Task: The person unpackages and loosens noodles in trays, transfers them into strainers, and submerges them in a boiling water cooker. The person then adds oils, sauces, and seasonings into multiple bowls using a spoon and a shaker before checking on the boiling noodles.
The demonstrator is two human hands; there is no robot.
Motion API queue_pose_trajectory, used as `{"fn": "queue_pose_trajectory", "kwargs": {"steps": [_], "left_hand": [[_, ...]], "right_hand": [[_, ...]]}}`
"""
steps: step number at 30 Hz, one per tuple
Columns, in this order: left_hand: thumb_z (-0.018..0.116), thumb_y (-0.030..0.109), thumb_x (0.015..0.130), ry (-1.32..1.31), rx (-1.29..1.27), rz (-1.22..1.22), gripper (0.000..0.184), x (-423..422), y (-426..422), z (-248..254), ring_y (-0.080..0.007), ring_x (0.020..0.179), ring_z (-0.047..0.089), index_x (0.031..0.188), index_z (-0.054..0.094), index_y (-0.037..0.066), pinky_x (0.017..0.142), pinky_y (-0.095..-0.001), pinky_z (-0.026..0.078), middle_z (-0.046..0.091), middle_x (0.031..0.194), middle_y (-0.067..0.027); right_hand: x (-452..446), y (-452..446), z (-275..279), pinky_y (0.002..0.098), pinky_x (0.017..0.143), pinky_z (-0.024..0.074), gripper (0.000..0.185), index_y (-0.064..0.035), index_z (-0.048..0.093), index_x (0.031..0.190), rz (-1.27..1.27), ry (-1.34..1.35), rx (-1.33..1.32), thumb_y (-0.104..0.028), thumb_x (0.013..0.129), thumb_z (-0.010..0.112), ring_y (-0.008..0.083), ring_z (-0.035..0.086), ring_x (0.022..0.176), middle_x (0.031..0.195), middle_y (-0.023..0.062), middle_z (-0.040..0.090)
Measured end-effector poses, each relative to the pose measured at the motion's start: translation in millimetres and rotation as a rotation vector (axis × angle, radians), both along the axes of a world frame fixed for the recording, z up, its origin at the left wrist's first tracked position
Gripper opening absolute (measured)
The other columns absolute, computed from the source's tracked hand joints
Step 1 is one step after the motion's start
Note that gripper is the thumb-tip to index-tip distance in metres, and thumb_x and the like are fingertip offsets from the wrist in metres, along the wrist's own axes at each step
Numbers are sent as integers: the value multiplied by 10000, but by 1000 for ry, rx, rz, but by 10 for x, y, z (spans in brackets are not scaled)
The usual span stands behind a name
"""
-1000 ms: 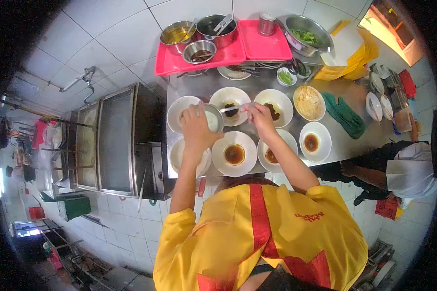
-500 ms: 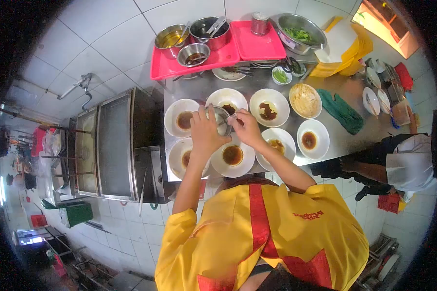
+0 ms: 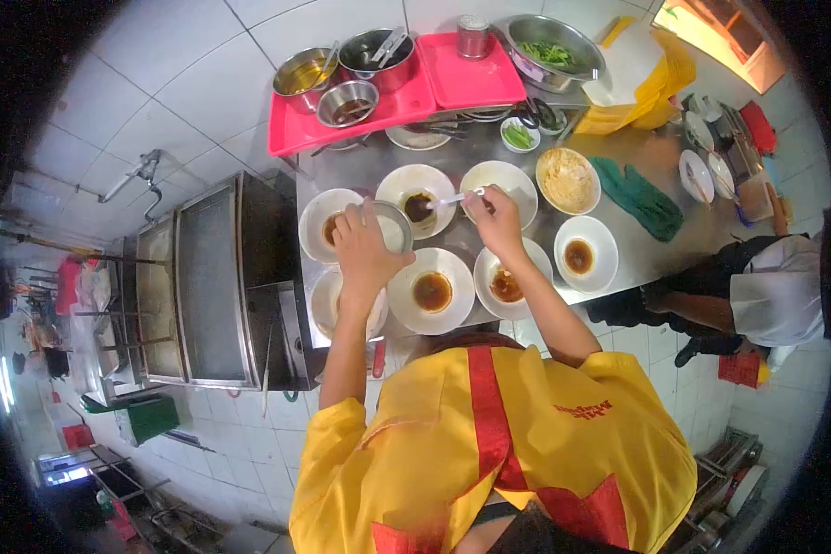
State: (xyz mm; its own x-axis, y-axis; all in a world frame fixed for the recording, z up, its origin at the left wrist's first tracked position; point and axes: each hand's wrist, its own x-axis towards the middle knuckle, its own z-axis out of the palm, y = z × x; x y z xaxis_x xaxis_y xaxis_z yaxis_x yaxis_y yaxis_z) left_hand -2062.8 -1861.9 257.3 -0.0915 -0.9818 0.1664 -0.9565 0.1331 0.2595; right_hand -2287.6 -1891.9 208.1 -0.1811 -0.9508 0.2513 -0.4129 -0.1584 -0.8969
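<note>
My left hand (image 3: 366, 247) grips a small round metal container (image 3: 395, 227) with pale contents, held above the bowls on the left. In my right hand (image 3: 495, 220) is a small white-handled spoon (image 3: 454, 198). Its tip reaches over a white bowl (image 3: 388, 185) with dark brown sauce in the back row. Beside that stands another back-row bowl (image 3: 523, 181), partly behind my right hand. Close below my hands are two front bowls with brown sauce, one in the middle (image 3: 431, 320) and one partly under my right forearm (image 3: 483, 294).
Metal pots and a small metal bowl (image 3: 348, 103) stand on pink trays (image 3: 291, 129) at the back. Greens fill a large steel bowl (image 3: 577, 78). A green cloth (image 3: 639, 201) lies right of a bowl of pale food (image 3: 568, 180). Another person (image 3: 774, 294) is at the right.
My hands have moved apart. The left hand shifted left with the metal container, while the right hand drew the spoon out of it to over a back-row bowl.
</note>
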Motion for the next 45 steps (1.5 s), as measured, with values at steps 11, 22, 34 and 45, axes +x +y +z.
{"fn": "queue_pose_trajectory", "kwargs": {"steps": [11,22,34,45], "left_hand": [[861,382,482,18,17,-246,1094,-736,-110,63,-379,1114,419,1356,352,-33,967,-456,354,401,1283,-235],[860,367,490,-22,12,-274,1092,-825,-141,29,-385,1125,402,1362,335,-29,979,-456,336,388,1286,-252],[857,386,489,45,37,-338,1084,-870,-115,31,-388,1131,397,1347,353,-42,990,-457,329,381,1289,-249],[845,367,481,46,84,-350,1067,-857,-181,33,-381,1168,388,1349,370,-33,1000,-452,346,403,1287,-241]], "right_hand": [[-415,232,-395,306,587,397,237,0,666,789,117,-372,204,-216,862,603,151,511,633,671,43,577],[-932,356,85,310,583,398,132,-1,651,799,-189,183,-70,-126,832,622,172,509,628,688,83,541],[-660,402,4,331,651,443,187,-13,671,821,103,-239,117,-181,857,597,202,568,683,708,98,594],[-865,365,86,284,628,425,245,17,651,799,-80,-302,92,-218,866,625,105,517,640,676,24,597]]}}
